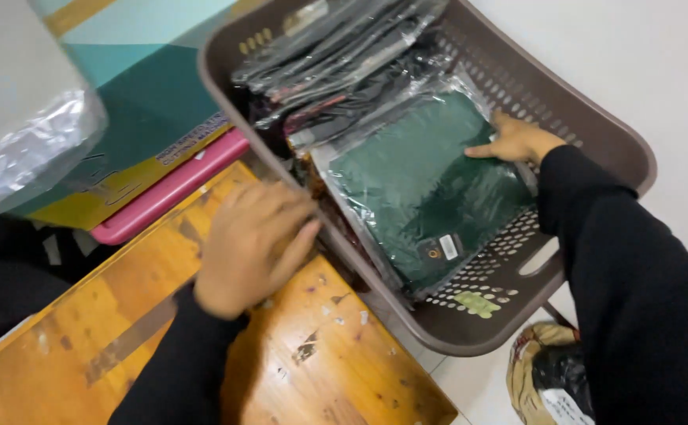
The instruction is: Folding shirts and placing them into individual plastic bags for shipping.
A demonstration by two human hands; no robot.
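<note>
Pressed flat, fingers together, right hand (516, 142) lies on the dark green bagged garment (419, 193) at about 3 o'clock of the pack — resting on it, not clamped round it. Left hand (249, 244) is blurred, fingers curled near the basket's rim at 9 o'clock; can't tell if it grips the rim or only touches it.

Largest first: brown perforated basket (596, 118), tilted w/ its near wall low; wooden table (123, 330) at 8 o'clock; teal and yellow box (139, 102) at 10; pink tray (167, 193) under it; row of dark bagged garments (344, 55) at 12; green pack in front of them.

Risk, as I see it: slick plastic — the pack could slide toward the low rim, or the basket tip off the table edge.

Room: white floor open at 3 o'clock; tight on the left btw box and table.
</note>
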